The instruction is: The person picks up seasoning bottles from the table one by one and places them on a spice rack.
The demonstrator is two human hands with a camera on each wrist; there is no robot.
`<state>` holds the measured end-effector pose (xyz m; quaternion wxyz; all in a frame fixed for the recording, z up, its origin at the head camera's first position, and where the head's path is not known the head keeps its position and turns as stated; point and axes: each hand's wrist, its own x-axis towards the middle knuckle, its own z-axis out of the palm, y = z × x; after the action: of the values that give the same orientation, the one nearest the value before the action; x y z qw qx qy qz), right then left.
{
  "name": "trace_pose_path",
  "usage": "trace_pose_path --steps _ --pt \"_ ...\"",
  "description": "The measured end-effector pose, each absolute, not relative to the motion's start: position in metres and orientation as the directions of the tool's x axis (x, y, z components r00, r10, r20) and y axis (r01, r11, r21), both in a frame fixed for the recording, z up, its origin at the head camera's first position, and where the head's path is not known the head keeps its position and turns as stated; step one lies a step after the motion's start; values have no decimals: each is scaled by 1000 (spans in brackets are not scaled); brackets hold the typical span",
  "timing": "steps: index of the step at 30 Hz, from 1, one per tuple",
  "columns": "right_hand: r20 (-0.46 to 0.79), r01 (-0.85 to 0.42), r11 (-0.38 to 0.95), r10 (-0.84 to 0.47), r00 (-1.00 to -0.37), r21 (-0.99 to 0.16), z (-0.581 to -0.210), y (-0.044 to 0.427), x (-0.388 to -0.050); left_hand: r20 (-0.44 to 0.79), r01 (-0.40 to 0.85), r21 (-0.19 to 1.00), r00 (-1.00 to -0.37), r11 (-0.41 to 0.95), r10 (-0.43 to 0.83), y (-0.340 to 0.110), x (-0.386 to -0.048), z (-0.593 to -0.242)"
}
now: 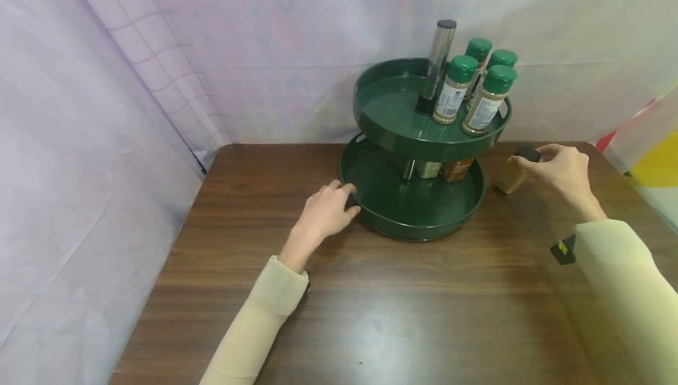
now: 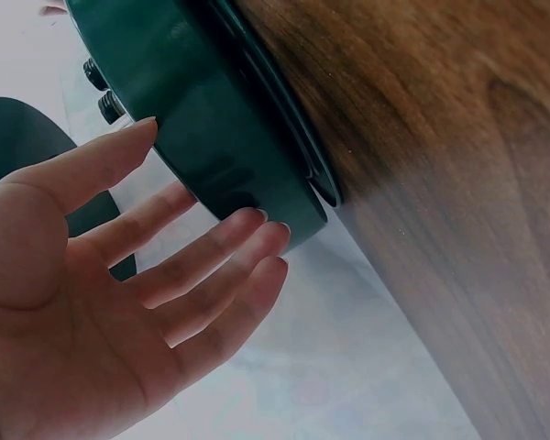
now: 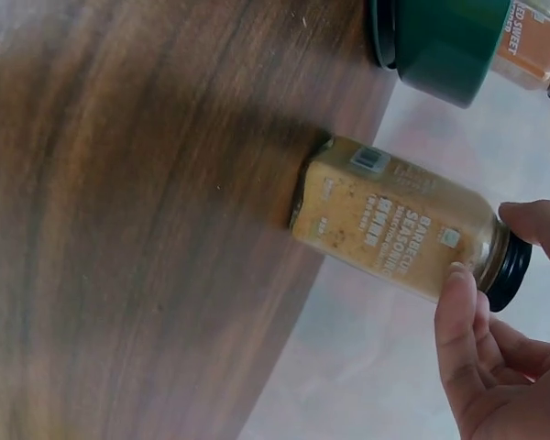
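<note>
A two-tier green turntable rack [image 1: 418, 229] stands at the back of the wooden table. My left hand [image 1: 326, 208] is at the left rim of its lower tier; in the left wrist view, the left hand [image 2: 119, 284] has its fingers spread, fingertips at the tier's outer wall [image 2: 229, 137]. Right of the rack, my right hand [image 1: 564, 170] pinches a barbecue seasoning jar [image 3: 385, 215] near its black cap [image 3: 509, 272]. That jar is slightly tilted, its base at or close to the tabletop; whether it touches I cannot tell.
Several green-capped spice bottles [image 1: 484, 108] stand on the right of the upper tier, beside the central post [image 1: 439, 55]. Two jars, one with orange contents [image 1: 455, 170], sit at the back of the lower tier. A white curtain [image 1: 275, 90] hangs behind the table [image 1: 371, 320].
</note>
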<state>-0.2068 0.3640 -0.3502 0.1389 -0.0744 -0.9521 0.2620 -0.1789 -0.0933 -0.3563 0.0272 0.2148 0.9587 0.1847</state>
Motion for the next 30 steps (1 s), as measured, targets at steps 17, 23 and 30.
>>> trace_pose_path --steps 17,23,30 --pt "470 -32 853 256 -845 -522 -334 357 -191 32 403 361 -906 841 421 -93 -181 -359" --pt "492 -56 847 252 -833 -529 -325 344 -182 32 402 353 -908 845 419 -92 -181 -359" --pt "505 -85 839 239 -829 -537 -318 328 -174 34 409 348 -905 844 424 -91 -180 -359"
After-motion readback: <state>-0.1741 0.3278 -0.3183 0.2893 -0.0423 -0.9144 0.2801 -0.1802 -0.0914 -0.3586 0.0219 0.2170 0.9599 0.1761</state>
